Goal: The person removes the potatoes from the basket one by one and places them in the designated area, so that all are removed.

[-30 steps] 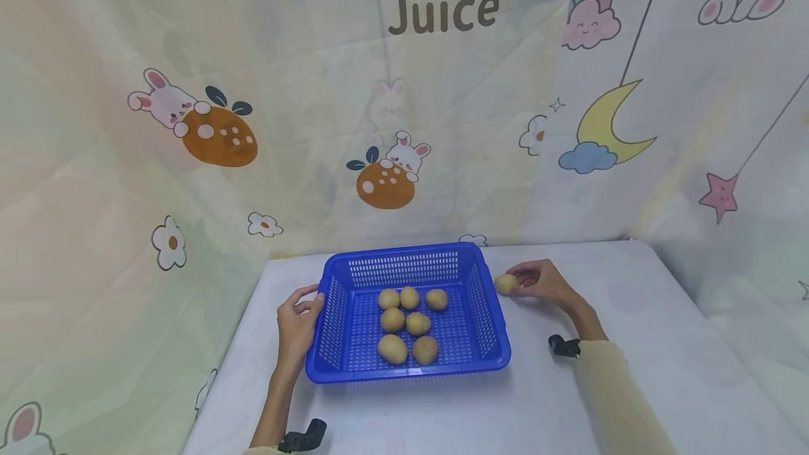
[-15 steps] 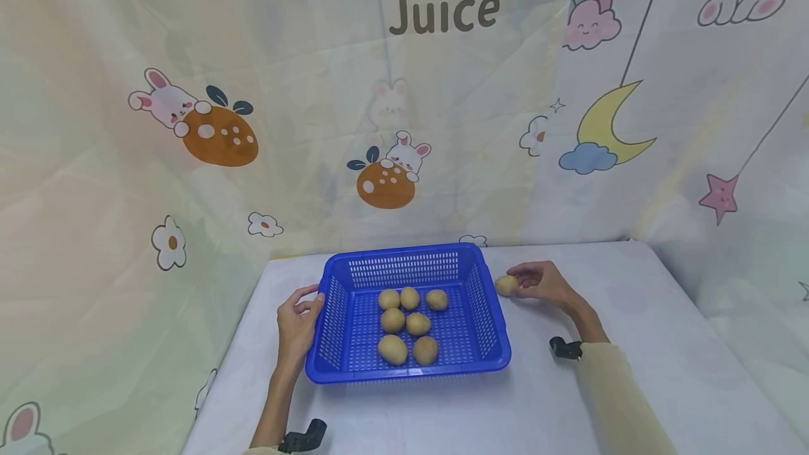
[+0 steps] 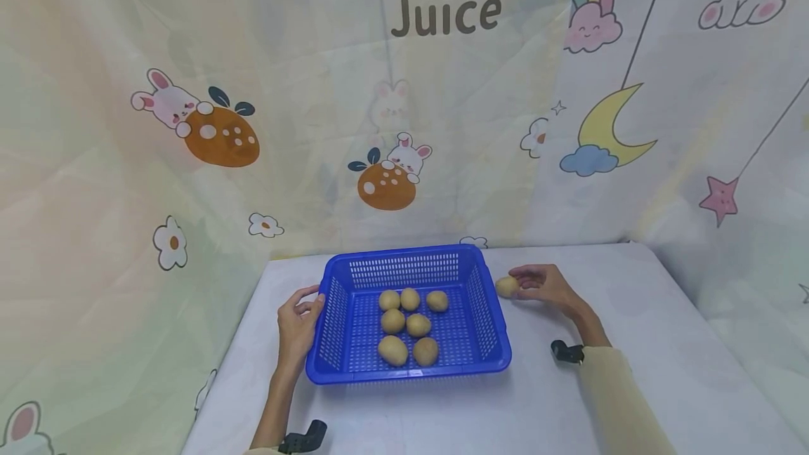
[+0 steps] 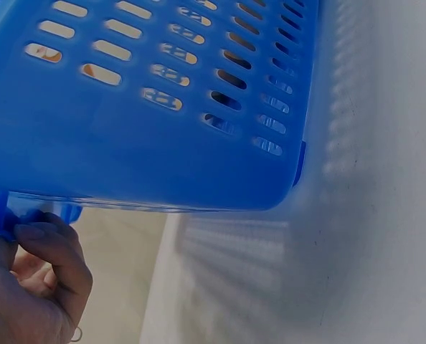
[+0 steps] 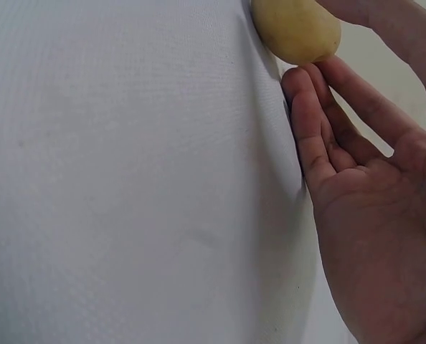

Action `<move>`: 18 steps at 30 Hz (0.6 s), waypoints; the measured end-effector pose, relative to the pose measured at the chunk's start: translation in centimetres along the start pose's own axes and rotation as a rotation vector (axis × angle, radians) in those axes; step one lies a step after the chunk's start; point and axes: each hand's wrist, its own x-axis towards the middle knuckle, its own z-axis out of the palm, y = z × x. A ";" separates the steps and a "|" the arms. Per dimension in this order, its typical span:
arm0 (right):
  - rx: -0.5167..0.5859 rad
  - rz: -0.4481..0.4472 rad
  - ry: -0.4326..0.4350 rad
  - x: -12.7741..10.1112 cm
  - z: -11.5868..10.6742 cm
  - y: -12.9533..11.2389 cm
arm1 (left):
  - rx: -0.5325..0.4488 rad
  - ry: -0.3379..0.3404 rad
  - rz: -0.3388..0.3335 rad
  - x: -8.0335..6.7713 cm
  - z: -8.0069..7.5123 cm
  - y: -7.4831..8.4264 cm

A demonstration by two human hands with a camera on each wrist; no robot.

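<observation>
The left hand (image 3: 297,321) holds the left rim of the blue plastic basket (image 3: 480,307) with the fingers (image 4: 51,247) curled around the edge, and the basket stands on the white counter (image 3: 632,343) with seven potatoes (image 3: 392,350) lying on its bottom. The right hand (image 3: 543,285) is on the counter just to the right of the basket, and its fingertips (image 5: 320,86) pinch one more potato (image 3: 507,286), which lies on the counter close beside the basket's right wall. Behind the counter hangs a curtain (image 3: 189,90) with rabbits, a moon and the word "Juice".
</observation>
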 end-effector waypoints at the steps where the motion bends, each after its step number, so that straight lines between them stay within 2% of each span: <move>1: 0.000 -0.003 -0.001 -0.1 0.0 0.0 | 0.001 0.001 -0.001 0.0 0.0 0.0; 10: 0.079 -0.018 0.033 -0.6 -0.4 0.5 | 0.002 -0.004 0.004 -0.2 0.0 -0.1; 18: 0.038 -0.093 0.130 -0.7 -1.9 -1.1 | 0.002 -0.008 0.007 -0.1 0.0 0.1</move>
